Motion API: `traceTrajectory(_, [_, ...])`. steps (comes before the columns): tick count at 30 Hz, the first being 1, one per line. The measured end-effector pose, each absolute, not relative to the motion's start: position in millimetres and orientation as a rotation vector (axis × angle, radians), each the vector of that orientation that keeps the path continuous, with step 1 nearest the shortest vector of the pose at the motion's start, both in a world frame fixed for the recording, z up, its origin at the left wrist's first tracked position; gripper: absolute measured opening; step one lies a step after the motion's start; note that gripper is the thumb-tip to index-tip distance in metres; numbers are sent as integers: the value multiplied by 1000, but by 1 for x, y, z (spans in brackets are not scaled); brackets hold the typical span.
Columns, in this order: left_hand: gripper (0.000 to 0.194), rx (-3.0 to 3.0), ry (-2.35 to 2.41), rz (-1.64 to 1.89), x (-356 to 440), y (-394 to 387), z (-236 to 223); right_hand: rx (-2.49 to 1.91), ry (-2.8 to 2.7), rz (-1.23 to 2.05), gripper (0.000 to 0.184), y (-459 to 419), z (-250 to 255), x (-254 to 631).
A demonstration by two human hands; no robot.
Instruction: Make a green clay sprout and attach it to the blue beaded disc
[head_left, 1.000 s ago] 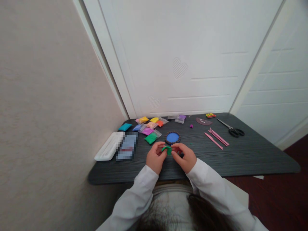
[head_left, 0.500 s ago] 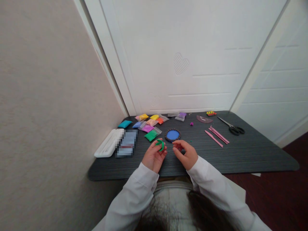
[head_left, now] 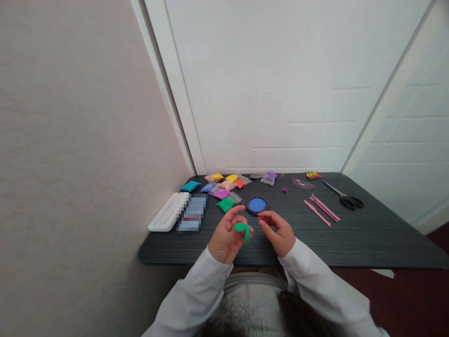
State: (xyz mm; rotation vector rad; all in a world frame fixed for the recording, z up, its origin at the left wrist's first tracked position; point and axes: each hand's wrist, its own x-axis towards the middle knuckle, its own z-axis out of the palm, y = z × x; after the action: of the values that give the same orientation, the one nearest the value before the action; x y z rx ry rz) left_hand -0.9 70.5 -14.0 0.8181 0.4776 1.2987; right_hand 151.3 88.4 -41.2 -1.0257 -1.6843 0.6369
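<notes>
A curved, flattened piece of green clay [head_left: 242, 228] rests across the fingers of my left hand [head_left: 226, 236], palm turned up. The left index finger stretches out beyond the clay, and the thumb is partly hidden. Just to the right, my right hand [head_left: 278, 234] is loosely curled, with a small gap between thumb and fingers and nothing visible in them. Behind both hands lies a blue disc [head_left: 257, 205] ringed by a dark, bumpy border. A green packet of clay [head_left: 226, 204] lies behind my left hand.
Several colourful clay packets [head_left: 221, 193] spread toward the back left. A white tray [head_left: 169, 213] and a blurred pack [head_left: 192, 213] stand at the left. On the right lie pink modelling tools [head_left: 317, 213], scissors [head_left: 345, 199] and a translucent half-round piece [head_left: 303, 184]. A purple lump [head_left: 284, 189] sits behind.
My right hand has let go of the green clay and moved apart to the right. The clay stays with my left hand, which has turned palm up and stretched out its index finger.
</notes>
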Motion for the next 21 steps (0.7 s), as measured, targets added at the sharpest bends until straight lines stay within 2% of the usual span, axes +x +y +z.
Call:
traceTrajectory(4, [43, 1137, 647, 1516, -3, 62, 6, -877, -1688, 627, 19, 61, -2, 155])
traceTrajectory(9, [41, 1466, 838, 1695, -3, 36, 29, -734, -1797, 460, 32, 19, 35, 155])
traceTrajectory(14, [46, 1681, 995, 1844, 1, 19, 32, -828, -1787, 189, 48, 8, 31, 146])
traceTrajectory(21, [57, 1933, 1028, 1873, 2, 11, 24, -849, -1763, 213, 40, 10, 24, 142])
